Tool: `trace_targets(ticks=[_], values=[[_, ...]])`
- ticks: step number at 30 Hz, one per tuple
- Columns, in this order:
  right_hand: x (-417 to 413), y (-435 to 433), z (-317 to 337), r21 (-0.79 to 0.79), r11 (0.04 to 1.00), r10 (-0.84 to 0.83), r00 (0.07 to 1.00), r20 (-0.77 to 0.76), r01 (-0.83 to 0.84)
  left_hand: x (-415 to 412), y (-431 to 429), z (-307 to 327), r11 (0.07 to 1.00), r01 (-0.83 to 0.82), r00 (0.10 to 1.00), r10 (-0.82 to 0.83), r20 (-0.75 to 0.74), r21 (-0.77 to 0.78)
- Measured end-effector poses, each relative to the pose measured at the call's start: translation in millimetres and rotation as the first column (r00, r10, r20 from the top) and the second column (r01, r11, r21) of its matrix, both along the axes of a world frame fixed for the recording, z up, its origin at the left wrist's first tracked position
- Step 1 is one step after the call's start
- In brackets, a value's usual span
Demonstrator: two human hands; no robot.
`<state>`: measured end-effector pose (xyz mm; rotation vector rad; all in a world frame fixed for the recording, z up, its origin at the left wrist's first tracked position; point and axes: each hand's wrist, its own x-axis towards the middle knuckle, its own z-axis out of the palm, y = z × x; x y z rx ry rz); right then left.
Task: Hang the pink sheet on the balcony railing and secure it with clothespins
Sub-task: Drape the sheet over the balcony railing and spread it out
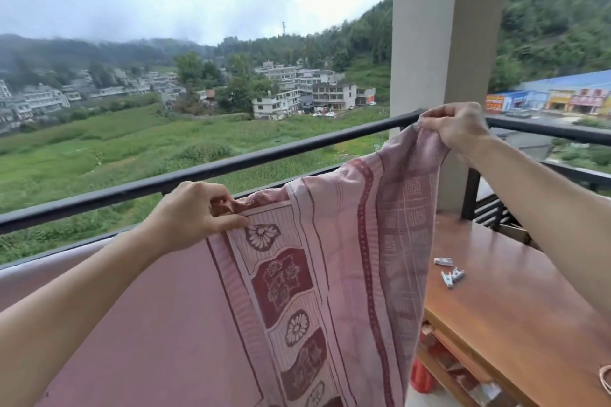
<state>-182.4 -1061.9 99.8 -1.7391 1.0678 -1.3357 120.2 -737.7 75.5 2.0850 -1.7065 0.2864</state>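
Both hands pinch pink sheet (330,274) top edge: left hand (195,213) at 9 o'clock below railing (264,155), right hand (458,129) at 2, level with it; clothespins (449,273) on table (515,291), nearer right

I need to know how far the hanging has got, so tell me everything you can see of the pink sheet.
The pink sheet looks like woven cloth, pale pink with darker red stripes, flower motifs and a checked band. It is held up in front of the black railing, not yet draped over it. The left hand pinches its top edge low; the right hand grips a bunched corner higher, at rail height. The cloth hangs down in folds beside the wooden table. No clothespin is on it.
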Motion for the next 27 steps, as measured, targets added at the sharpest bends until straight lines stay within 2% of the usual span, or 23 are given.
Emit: trace_targets(ticks=[1,2,4,5,6,7,9,10,12,14,15,16,17,19,21,23,25,27], values=[[2.7,3.8,-0.3,-0.041,0.999,0.013,0.995,-0.102,-0.017,2.8,8.1,-1.9,0.999,-0.011,1.0,0.011,-0.001,-0.044],[4.4,6.9,-4.4,-0.086,0.996,0.011,0.96,-0.28,-0.037,5.4,16.0,-3.7,0.996,-0.025,1.0,0.025,-0.002,-0.086],[8.2,18.0,-14.8,-0.21,0.977,-0.117,0.774,-0.622,-0.022,11.6,32.5,-5.9,0.989,-0.048,0.999,0.046,-0.019,-0.136],[11.5,26.2,-16.3,-0.3,0.954,-0.22,0.682,-0.697,0.001,15.0,40.8,-6.8,0.988,-0.054,0.998,0.049,-0.037,-0.147],[16.9,35.6,-15.2,-0.385,0.923,-0.301,0.633,-0.714,0.004,18.1,49.0,-7.2,0.987,-0.058,0.997,0.049,-0.058,-0.153],[24.0,48.6,-12.9,-0.448,0.894,-0.34,0.628,-0.7,-0.015,21.2,56.9,-7.2,0.987,-0.057,0.996,0.046,-0.073,-0.153],[41.3,81.0,-9.4,-0.483,0.865,-0.269,0.682,-0.68,-0.14,26.8,71.9,-7.7,0.989,-0.056,0.996,0.046,-0.072,-0.138],[51.4,99.9,-10.7,-0.449,0.866,-0.191,0.685,-0.703,-0.219,29.8,80.5,-8.2,0.99,-0.063,0.996,0.055,-0.066,-0.129],[71.9,141.5,-19.1,-0.344,0.878,-0.08,0.608,-0.79,-0.332,39.0,101.9,-10.3,0.989,-0.098,0.994,0.092,-0.057,-0.114],[92.0,176.3,-34.3,-0.283,0.895,-0.074,0.512,-0.856,-0.345,53.4,129.3,-13.6,0.98,-0.153,0.988,0.149,-0.042,-0.129],[101.5,189.7,-43.0,-0.258,0.908,-0.065,0.497,-0.865,-0.33,61.7,144.8,-16.2,0.972,-0.18,0.984,0.175,-0.045,-0.151],[110.6,199.9,-52.0,-0.231,0.923,-0.036,0.526,-0.85,-0.309,69.4,160.0,-19.5,0.963,-0.199,0.98,0.192,-0.057,-0.183],[118.9,208.9,-58.4,-0.204,0.937,0.007,0.599,-0.8,-0.283,75.4,173.0,-23.0,0.954,-0.203,0.979,0.191,-0.075,-0.22],[130.9,224.3,-65.3,-0.144,0.967,0.073,0.769,-0.635,-0.211,83.5,189.2,-29.2,0.939,-0.165,0.985,0.141,-0.1,-0.301],[139.5,238.6,-69.9,-0.068,0.986,0.1,0.862,-0.497,-0.154,86.2,194.0,-32.8,0.918,-0.106,0.994,0.085,-0.072,-0.381],[145.7,255.2,-72.5,-0.09,0.992,0.04,0.903,-0.427,-0.087,84.7,193.2,-33.5,0.902,-0.06,0.997,0.075,0.018,-0.427],[151.3,269.4,-74.6,-0.279,0.96,-0.099,0.91,-0.402,-0.019,82.5,192.4,-33.1,0.902,-0.043,0.985,0.11,0.133,-0.43],[158.3,285.3,-73.5,-0.438,0.895,-0.159,0.858,-0.488,-0.084,79.0,193.3,-31.9,0.924,-0.056,0.964,0.148,0.22,-0.379]])
